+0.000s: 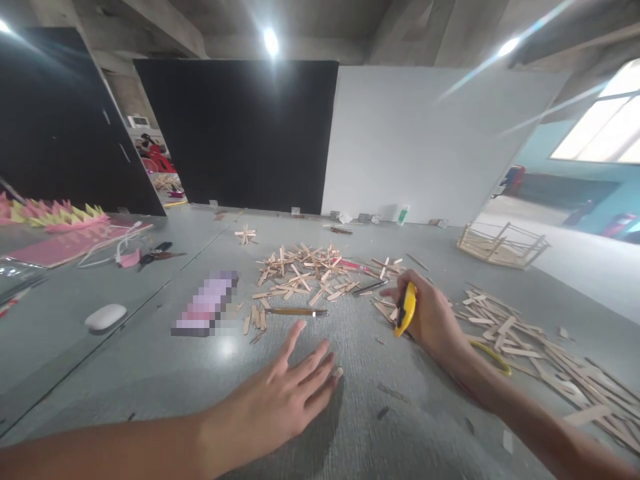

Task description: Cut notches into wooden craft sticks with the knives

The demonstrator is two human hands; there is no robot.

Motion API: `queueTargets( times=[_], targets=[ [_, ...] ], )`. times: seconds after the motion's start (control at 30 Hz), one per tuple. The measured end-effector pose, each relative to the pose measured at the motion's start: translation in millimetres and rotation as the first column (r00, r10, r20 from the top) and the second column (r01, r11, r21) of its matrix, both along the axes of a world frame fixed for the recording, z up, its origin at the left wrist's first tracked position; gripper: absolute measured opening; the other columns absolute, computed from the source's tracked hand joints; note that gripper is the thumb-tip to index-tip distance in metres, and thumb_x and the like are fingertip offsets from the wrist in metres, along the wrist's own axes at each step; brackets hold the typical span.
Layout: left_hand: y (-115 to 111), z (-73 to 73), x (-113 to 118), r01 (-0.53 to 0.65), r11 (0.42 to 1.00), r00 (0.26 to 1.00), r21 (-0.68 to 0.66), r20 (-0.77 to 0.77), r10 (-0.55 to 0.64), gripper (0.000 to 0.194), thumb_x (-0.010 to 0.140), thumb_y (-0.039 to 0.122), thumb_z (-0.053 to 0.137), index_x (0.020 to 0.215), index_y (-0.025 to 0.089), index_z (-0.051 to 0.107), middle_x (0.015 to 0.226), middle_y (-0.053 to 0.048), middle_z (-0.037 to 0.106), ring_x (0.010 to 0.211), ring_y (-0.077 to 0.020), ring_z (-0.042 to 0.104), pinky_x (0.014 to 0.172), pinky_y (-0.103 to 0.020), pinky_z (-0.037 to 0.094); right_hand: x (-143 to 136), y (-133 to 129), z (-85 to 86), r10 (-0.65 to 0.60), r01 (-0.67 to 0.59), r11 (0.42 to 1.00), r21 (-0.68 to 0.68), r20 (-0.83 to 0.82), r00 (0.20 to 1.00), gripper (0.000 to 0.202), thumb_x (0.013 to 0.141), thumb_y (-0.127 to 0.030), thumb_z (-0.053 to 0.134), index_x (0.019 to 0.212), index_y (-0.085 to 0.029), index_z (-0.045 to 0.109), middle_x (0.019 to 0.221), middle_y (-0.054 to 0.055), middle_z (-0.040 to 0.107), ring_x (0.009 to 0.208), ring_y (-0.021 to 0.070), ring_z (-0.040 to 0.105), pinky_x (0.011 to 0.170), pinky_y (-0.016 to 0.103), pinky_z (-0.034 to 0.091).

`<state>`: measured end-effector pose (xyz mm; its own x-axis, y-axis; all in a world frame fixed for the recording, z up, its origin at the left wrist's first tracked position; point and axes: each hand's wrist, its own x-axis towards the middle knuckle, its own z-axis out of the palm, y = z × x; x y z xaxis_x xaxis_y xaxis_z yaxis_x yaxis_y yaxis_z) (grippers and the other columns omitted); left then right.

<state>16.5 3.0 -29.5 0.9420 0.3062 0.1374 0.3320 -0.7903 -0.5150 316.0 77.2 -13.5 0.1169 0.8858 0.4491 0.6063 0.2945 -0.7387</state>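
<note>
My left hand (287,393) is over the front of the grey table, fingers spread and nothing in them. Just beyond its fingertips lies a slim brown stick with a shiny metal band (297,312), beside a few short wooden pieces (257,319). In my right hand (431,310) is a yellow-and-black utility knife (407,310), gripped in curled fingers; its blade does not show clearly. Wooden strips (384,308) lie partly hidden under that hand. Ahead of both hands is a loose heap of small crossed wooden sticks (305,267), with a dark pen-like tool (370,287) at its right.
Many long wooden strips (520,340) and a yellow loop (493,357) lie at right. A small stick-built fence frame (503,245) stands behind them. A blurred phone-like slab (206,303), a white oval case (106,317) and pink-yellow paper (55,217) are left. Upright panels (240,133) border the back.
</note>
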Motion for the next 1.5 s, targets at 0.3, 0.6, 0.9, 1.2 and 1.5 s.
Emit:
queueTargets(
  times=[0.3, 0.6, 0.9, 1.2, 1.5],
  targets=[
    [-2.4, -3.8, 0.4, 0.003, 1.000, 1.000, 0.003, 0.001, -0.003, 0.047, 0.106, 0.030, 0.045, 0.153, 0.027, 0.048, 0.161, -0.005, 0.043, 0.153, -0.0366, 0.027, 0.113, -0.071, 0.024, -28.7, -31.5, -13.8, 0.187, -0.237, 0.960, -0.151, -0.282, 0.941, 0.028, 0.088, -0.044, 0.062, 0.081, -0.027, 0.041, 0.064, -0.004, 0.060, 0.054, 0.0158, 0.057, 0.050, 0.028, 0.048],
    [0.1, -9.9, 2.5, 0.079, 0.996, 0.995, -0.027, 0.055, -0.078, 0.038, 0.106, 0.025, 0.046, 0.143, 0.025, 0.057, 0.146, -0.006, 0.059, 0.151, -0.0322, 0.031, 0.117, -0.070, 0.023, -66.8, -70.6, -2.5, 0.452, -0.435, 0.880, -0.192, 0.050, 0.891, 0.031, 0.090, -0.030, 0.068, 0.110, -0.027, 0.045, 0.096, 0.002, 0.072, 0.057, 0.0121, 0.054, 0.059, 0.028, 0.048],
    [-4.1, -1.5, 4.8, 0.079, 0.996, 0.992, 0.030, 0.093, -0.082, 0.035, 0.104, 0.025, 0.050, 0.136, 0.021, 0.062, 0.150, -0.009, 0.055, 0.145, -0.0341, 0.041, 0.121, -0.070, 0.017, -75.7, -58.5, -7.3, 0.354, -0.337, 0.931, -0.136, 0.124, 0.927, 0.015, 0.098, -0.032, 0.053, 0.102, -0.027, 0.040, 0.081, 0.001, 0.069, 0.058, 0.0154, 0.058, 0.058, 0.028, 0.045],
    [-10.1, 6.0, 2.9, 0.098, 0.994, 0.992, 0.051, 0.072, -0.101, 0.033, 0.104, 0.023, 0.048, 0.134, 0.023, 0.064, 0.145, -0.007, 0.058, 0.142, -0.0359, 0.044, 0.114, -0.069, 0.032, -71.2, -47.2, -15.5, 0.291, -0.277, 0.952, -0.128, 0.111, 0.950, 0.021, 0.096, -0.034, 0.057, 0.099, -0.027, 0.037, 0.094, 0.005, 0.074, 0.054, 0.0133, 0.055, 0.056, 0.028, 0.044],
    [-6.9, 4.4, 2.2, 0.113, 0.991, 0.986, 0.066, 0.112, -0.120, 0.032, 0.101, 0.020, 0.054, 0.131, 0.022, 0.066, 0.132, -0.008, 0.066, 0.139, -0.0363, 0.048, 0.120, -0.071, 0.021, -78.5, -52.9, -16.4, 0.445, -0.424, 0.883, -0.201, 0.070, 0.893, 0.031, 0.089, -0.028, 0.066, 0.104, -0.027, 0.039, 0.081, -0.001, 0.073, 0.052, 0.0127, 0.058, 0.058, 0.027, 0.049]
  ],
)
